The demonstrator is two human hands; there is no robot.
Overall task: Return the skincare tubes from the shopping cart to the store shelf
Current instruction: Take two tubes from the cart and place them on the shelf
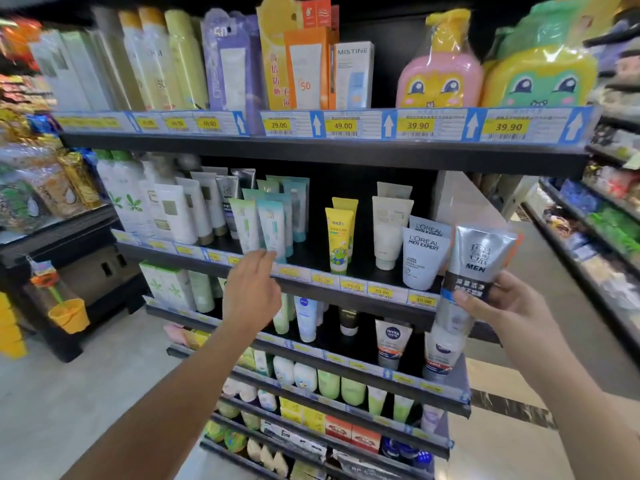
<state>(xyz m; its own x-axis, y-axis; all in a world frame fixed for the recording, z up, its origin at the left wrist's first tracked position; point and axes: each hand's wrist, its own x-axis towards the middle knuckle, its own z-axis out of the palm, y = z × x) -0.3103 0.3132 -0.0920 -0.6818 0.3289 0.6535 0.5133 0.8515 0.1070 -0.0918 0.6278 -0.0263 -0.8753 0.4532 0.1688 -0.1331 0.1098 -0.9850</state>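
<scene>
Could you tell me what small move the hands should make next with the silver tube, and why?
Probably the right hand should carry the silver tube a little left and forward onto the second shelf, standing it cap-down. It already hangs just beyond that shelf's right end, beside the white L'Oreal tubes. The left hand looks empty, fingertips at a teal tube.

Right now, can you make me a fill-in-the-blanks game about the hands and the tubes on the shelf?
1. The right hand holds a silver tube with the word ____ on it.
2. The left hand reaches for a ____ tube with its fingers open.
3. The yellow tube has a green ____ drawn on it.

Missing words: MEN; teal; frog
</scene>
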